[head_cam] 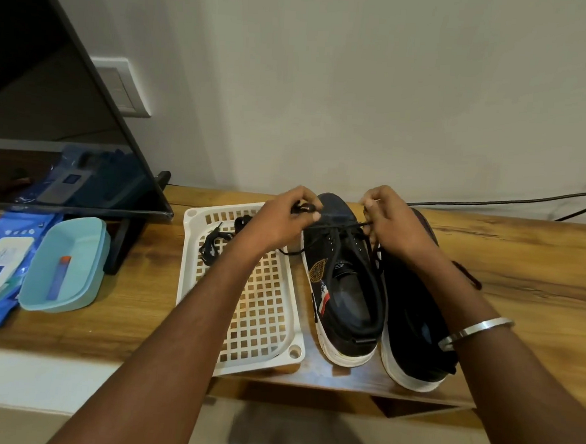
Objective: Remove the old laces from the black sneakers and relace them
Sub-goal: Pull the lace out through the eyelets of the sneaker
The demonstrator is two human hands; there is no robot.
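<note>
Item: black sneakers, pair, side by side on wooden tabletop (522, 256), toes toward the wall.
Left sneaker (344, 283): in work, long axis running away from the person.
Black lace (336, 226): stretched crosswise over the forefoot, between both hands.
Left hand (285, 218): fingers pinching one lace end, left of the toe.
Right hand (392, 224): pinching the other end, equally near.
Right sneaker (412, 325): partly under the right forearm.
White lattice tray (261, 323): just left, holding a loose black lace (215, 242).
</note>
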